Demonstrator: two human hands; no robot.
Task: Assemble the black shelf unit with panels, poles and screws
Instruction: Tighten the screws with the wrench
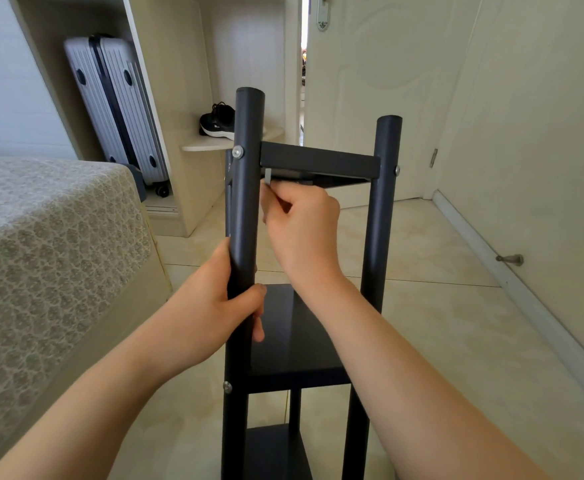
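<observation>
The black shelf unit (297,341) runs off the lower edge, so its feet and part of the bottom panel (276,452) are out of sight, and both forearms are cut off there too. The fingers of the left hand (211,306) curl out of view behind the near left pole (247,202), which also covers most of the rear pole (228,202) and part of a black shoe (217,121). The small pale piece (268,176) pinched by the right hand (301,230) under the top panel (318,161) is too small to identify.
</observation>
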